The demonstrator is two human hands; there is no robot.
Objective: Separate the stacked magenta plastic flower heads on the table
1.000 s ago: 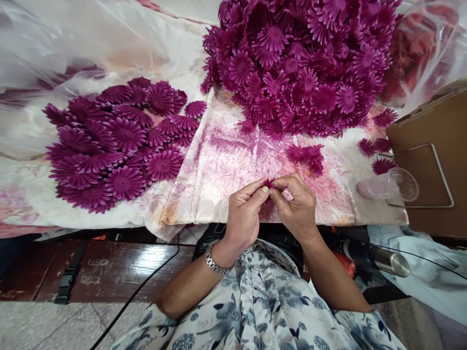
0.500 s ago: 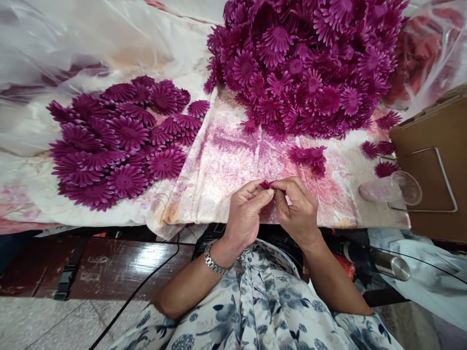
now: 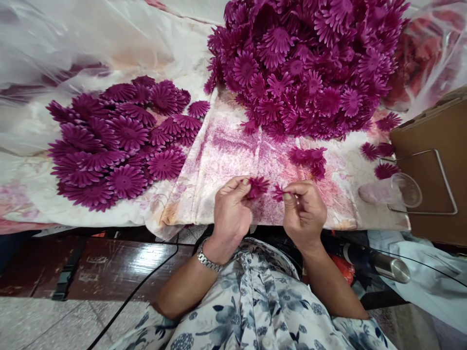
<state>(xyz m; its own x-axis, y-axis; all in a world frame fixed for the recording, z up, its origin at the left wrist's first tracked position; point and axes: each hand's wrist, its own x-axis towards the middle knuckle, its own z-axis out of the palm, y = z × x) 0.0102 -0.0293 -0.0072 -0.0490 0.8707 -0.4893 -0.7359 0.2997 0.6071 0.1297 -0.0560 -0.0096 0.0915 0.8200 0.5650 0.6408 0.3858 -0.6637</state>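
Between thumb and fingers, my left hand (image 3: 233,214) pinches a purple artificial flower layer (image 3: 259,187) with narrow petals. A short gap to the right, my right hand (image 3: 305,211) pinches a smaller purple petal piece (image 3: 278,193). Both hands are closed, just above the table's front edge. Beyond them lie a few loose purple flower heads (image 3: 308,159) on the cloth. A large heap of purple flower heads (image 3: 292,73) rises behind. To the left, flatter, wider purple flowers (image 3: 127,133) are spread in overlapping layers.
A patterned pink and white cloth (image 3: 226,160) covers the table. At the right stand a cardboard box (image 3: 430,170), a bent wire frame (image 3: 445,180) and a clear plastic cup (image 3: 383,190) on its side. Plastic sheeting (image 3: 120,34) lies at the back left.
My hands have moved apart, the left one leftward and the right one rightward. The purple material that was between their meeting fingertips now shows as separate pieces, one in each hand.
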